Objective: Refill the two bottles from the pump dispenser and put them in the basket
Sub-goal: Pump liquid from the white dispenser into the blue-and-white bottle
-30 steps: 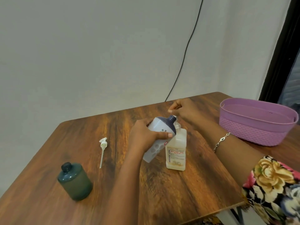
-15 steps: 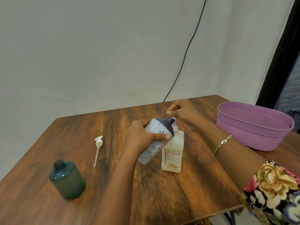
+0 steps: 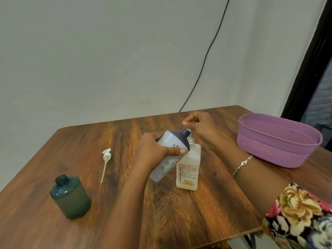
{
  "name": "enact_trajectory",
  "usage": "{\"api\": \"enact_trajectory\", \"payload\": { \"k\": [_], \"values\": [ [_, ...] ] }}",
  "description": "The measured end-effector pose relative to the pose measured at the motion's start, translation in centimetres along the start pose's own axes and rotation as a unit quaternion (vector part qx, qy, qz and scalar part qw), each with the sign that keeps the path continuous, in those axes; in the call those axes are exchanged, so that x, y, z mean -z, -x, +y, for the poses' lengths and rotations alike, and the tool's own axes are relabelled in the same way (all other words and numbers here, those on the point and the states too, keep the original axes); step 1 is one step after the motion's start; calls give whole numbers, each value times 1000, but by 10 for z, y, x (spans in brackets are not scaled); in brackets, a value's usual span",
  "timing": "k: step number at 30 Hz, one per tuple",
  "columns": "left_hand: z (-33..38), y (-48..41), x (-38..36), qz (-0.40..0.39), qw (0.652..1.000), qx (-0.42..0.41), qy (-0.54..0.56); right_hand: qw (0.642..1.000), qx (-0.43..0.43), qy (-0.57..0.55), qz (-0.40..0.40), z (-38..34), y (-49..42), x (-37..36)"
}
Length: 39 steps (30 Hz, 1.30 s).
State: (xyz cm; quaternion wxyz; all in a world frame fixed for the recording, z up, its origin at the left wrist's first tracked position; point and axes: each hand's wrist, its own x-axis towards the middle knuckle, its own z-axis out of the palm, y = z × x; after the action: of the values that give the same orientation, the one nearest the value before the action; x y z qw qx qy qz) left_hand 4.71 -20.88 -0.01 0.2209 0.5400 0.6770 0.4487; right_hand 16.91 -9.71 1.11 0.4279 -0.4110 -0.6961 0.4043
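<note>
Centre of the frame: the left hand point(image 3: 154, 151) grips the white bottle point(image 3: 162, 169), tilted so its dark neck meets the spout of the pump dispenser point(image 3: 188, 169). The right hand point(image 3: 201, 123) curls over the pump head. Best to hold the neck right under the spout and press slowly, since drips look likely. The green bottle point(image 3: 71, 198) stands uncapped at lower left, and the basket point(image 3: 273, 151) sits at the right edge.

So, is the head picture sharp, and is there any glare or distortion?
Head view: light is soft and even, no glare on the table; the label on the dispenser is readable, the right hand looks slightly blurred; the door frame leans, a wide-angle effect.
</note>
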Motion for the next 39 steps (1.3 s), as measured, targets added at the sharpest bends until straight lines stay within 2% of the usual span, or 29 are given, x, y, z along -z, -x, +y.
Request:
{"api": "enact_trajectory", "payload": {
  "k": [3, 13, 16, 22, 26, 33, 39],
  "values": [
    [0, -1, 1, 6, 1000, 3, -9, 1000, -9, 2, -26, -2, 0, 1],
    [-6, 0, -7, -4, 1000, 3, -12, 1000, -3, -15, 23, 11, 4, -5],
    [0, -2, -2, 4, 1000, -3, -4, 999, -29, -29, 8, -1, 0, 0],
    [-6, -4, -3, 4, 1000, -2, -14, 1000, -6, -5, 24, 9, 3, -7],
    [-10, -1, -7, 4, 1000, 3, -23, 1000, -17, 21, 4, 11, 3, -9],
    [2, -1, 0, 12, 1000, 0, -13, 996, -67, -35, -53, -11, 0, 6],
    [-6, 1, -5, -6, 1000, 0, -25, 998, -48, -19, -33, 7, 3, -1]
  ]
}}
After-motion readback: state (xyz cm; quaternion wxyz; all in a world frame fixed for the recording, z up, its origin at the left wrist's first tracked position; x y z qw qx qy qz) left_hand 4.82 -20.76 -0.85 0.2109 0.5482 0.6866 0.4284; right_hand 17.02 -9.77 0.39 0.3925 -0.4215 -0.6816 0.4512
